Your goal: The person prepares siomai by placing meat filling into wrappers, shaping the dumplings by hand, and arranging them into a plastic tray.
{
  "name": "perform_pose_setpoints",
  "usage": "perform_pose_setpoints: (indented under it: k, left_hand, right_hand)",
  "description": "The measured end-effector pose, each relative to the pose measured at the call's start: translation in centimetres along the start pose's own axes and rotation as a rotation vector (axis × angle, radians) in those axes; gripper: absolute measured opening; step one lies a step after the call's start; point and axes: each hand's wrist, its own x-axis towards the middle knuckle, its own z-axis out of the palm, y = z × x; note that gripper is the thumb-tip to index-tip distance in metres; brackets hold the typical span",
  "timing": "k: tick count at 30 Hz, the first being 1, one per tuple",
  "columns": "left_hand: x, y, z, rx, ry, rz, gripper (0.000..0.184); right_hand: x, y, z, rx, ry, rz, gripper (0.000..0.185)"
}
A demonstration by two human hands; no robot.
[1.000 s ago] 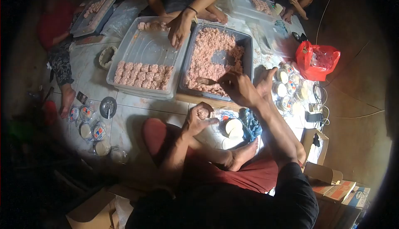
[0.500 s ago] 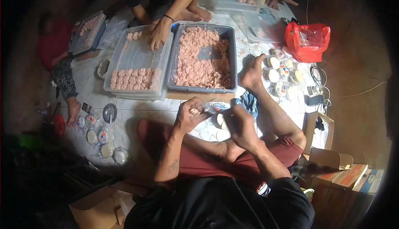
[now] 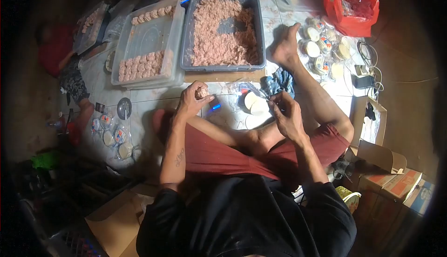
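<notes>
"Pink mince ball (image 3: 201, 92), where was it?"
"In the left hand (image 3: 190, 101), whose fingers curled around it, hiding part of it."
"And the right hand (image 3: 288, 116)?"
"Its fingertips were clamped on what looked like a fork (image 3: 270, 98), mostly obscured."
"Beyond?"
"A grey tub (image 3: 223, 68) of mince (image 3: 209, 38) stood beside a clear box (image 3: 145, 38) of lumps (image 3: 143, 66)."
</notes>
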Motion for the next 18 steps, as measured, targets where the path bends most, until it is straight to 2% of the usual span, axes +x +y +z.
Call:
perform_pose_setpoints:
  k: [5,7,9,13,15,16,17,18]
  left_hand:
    - [0.0,-2.7,4.0,0.227,-0.045,0.002,0.044]
    - [0.1,-3.1,4.9,0.255,-0.032,0.040,0.037]
    - [0.4,-3.2,5.2,0.361,-0.171,-0.003,0.044]
    - [-0.2,-1.9,4.6,0.374,-0.202,-0.006,0.055]
    - [-1.1,-1.0,4.7,0.425,0.005,-0.009,0.066]
    - [-1.0,0.4,4.6,0.493,0.105,0.037,0.060]
    - [-0.7,1.3,5.3,0.485,0.101,0.038,0.060]
    - [-0.5,2.2,6.3,0.370,0.146,0.082,0.054]
  right_hand:
    - [-0.2,1.6,0.0,0.066,-0.023,0.028,0.013]
    - [-0.1,1.5,-0.3,0.037,-0.005,0.027,0.013]
    - [-0.2,1.8,-0.4,0.010,0.008,0.025,0.014]
    - [0.2,1.6,-1.2,-0.045,0.024,0.028,0.014]
    - [0.2,1.8,-2.0,-0.107,0.033,0.073,0.013]
    - [0.3,2.6,-2.3,-0.095,0.075,0.045,0.013]
    - [0.3,3.1,-2.5,-0.084,0.112,0.018,0.013]
    - [0.3,2.6,-2.8,-0.065,0.106,0.073,0.012]
